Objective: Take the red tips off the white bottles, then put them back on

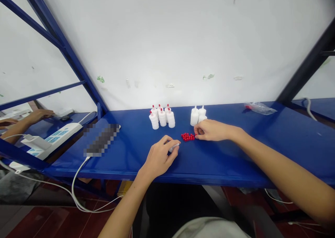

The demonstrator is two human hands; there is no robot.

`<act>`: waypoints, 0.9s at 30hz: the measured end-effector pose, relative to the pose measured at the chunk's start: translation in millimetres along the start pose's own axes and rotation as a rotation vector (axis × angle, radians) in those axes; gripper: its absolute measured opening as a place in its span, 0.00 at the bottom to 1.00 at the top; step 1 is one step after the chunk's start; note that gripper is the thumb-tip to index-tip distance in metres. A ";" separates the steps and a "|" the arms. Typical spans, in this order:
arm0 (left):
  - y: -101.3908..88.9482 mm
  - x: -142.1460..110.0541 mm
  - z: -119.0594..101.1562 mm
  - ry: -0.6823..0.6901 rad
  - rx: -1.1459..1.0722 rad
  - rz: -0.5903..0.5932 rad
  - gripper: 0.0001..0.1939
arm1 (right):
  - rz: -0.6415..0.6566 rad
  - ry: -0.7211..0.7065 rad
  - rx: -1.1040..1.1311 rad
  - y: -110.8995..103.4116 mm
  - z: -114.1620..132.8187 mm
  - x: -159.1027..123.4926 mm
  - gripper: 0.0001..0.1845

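Note:
My left hand (161,156) is closed round a white squeeze bottle (174,147); its bare nozzle points right, and most of its body is hidden by my fingers. My right hand (208,129) reaches in from the right, fingertips pinched at the right edge of a pile of small red caps (187,137). A bit of red shows at those fingertips. Behind the pile on the left stand several white bottles with red-capped tips (162,117). Just behind my right hand are white bottles with uncapped nozzles (194,116), one partly hidden by the hand.
A clear plastic bag (260,108) with something red in it lies at the back right of the blue table (225,164). At left are a blurred-out dark device (103,140) on a white cable and a power strip (59,138). Another person's hand (39,116) shows beyond the blue frame.

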State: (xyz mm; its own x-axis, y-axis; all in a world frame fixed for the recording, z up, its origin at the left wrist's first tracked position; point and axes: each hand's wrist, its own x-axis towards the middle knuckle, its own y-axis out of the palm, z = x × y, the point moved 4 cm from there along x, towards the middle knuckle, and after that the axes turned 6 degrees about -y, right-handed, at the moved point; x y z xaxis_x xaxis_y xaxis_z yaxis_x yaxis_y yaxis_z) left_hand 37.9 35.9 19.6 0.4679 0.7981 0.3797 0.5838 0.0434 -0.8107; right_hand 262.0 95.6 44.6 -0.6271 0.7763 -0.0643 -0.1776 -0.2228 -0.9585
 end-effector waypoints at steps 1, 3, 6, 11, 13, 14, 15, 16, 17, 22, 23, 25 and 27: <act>0.8 0.3 0.4 -0.001 -0.002 0.013 0.15 | 0.017 0.002 0.042 0.9 0.1 0.3 0.09; 2.8 0.9 0.6 0.009 0.007 0.040 0.16 | 0.045 0.009 0.119 1.4 0.6 -0.2 0.10; 5.6 1.9 0.1 0.023 0.037 0.069 0.15 | 0.029 0.006 0.130 -3.0 2.8 -3.1 0.09; 4.1 3.4 2.4 -0.024 -0.021 0.064 0.16 | -0.146 -0.111 0.168 -9.6 26.7 -4.8 0.10; 2.2 3.7 5.3 -0.060 -0.061 0.040 0.18 | -0.200 -0.196 0.242 -3.5 43.6 -1.9 0.13; 1.5 3.5 6.9 -0.078 -0.086 0.025 0.19 | -0.221 -0.240 0.257 1.6 52.3 0.0 0.14; 0.9 2.9 8.2 -0.091 -0.115 0.008 0.20 | -0.251 -0.283 0.257 7.0 60.6 1.8 0.15; 0.7 2.1 9.1 -0.098 -0.143 -0.008 0.20 | -0.288 -0.320 0.244 12.3 68.0 3.4 0.15; 0.9 1.0 9.3 -0.098 -0.171 -0.017 0.21 | -0.324 -0.349 0.227 17.3 74.2 4.7 0.16; -2.5 -1.0 7.9 -0.055 -0.331 -0.119 0.24 | -0.462 -0.403 0.150 21.4 80.6 5.0 0.17; -6.6 1.4 11.1 -0.075 -0.378 -0.186 0.24 | -0.508 -0.384 0.112 15.7 75.4 3.4 0.17; -18.2 10.7 24.7 -0.174 -0.460 -0.358 0.22 | -0.633 -0.292 0.006 -1.6 57.6 -1.6 0.17; -30.5 25.4 44.8 -0.306 -0.482 -0.493 0.23 | -0.774 -0.129 -0.116 -22.3 32.4 -9.1 0.19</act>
State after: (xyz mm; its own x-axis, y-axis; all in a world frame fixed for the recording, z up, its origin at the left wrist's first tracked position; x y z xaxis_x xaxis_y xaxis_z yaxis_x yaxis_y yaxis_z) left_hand 2.3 81.7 34.0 -0.0870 0.8883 0.4509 0.9364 0.2274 -0.2672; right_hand 247.1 74.4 75.5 -0.4420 0.6096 0.6580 -0.5231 0.4207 -0.7412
